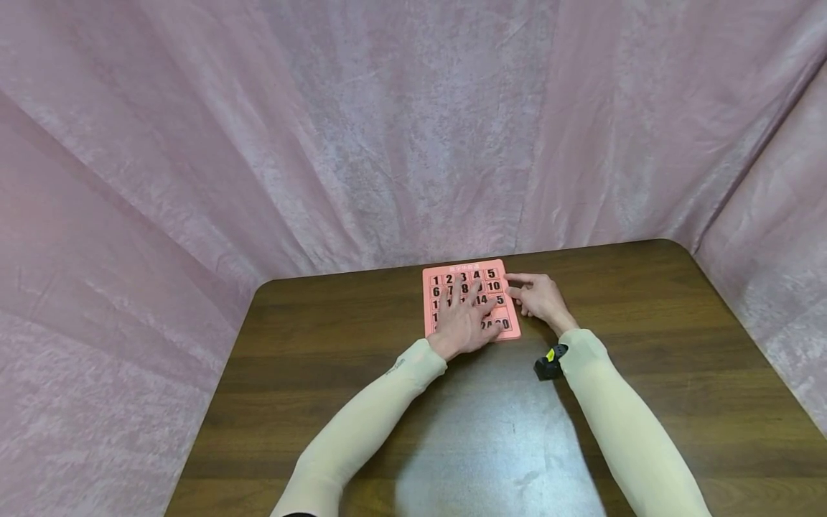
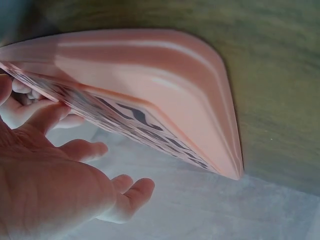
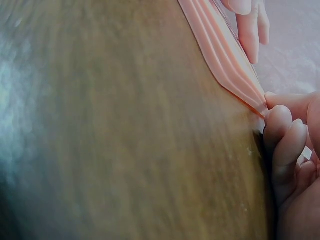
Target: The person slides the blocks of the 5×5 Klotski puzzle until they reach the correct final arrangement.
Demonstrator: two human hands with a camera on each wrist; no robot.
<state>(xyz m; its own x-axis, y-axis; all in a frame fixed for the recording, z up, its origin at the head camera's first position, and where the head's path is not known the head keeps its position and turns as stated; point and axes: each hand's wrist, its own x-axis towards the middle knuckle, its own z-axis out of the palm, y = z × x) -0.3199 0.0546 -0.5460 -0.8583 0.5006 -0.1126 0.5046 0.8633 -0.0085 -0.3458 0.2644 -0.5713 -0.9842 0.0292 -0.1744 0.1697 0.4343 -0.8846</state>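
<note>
A pink number slide puzzle [image 1: 510, 323] lies flat at the table's far side. Black numerals mark its square tiles; 1 to 5 run along the top row, with 10 at the end of the second. Over the tiles spreads my left hand [image 1: 462, 323], fingers apart and fairly straight, covering several numerals. A bare pink patch shows near its right side, above the bottom row. At the puzzle's right edge is my right hand [image 1: 539, 296], its index finger and thumb tips right at the frame [image 3: 215, 50]. The left wrist view shows the left hand [image 2: 55, 175] over the tiles.
The brown wooden table [image 1: 336, 359] reaches toward me on both sides of the puzzle. Pink velvet curtain [image 1: 400, 143] hangs behind the far edge and on both sides. A small black device [image 1: 549, 365] sits at the right wrist.
</note>
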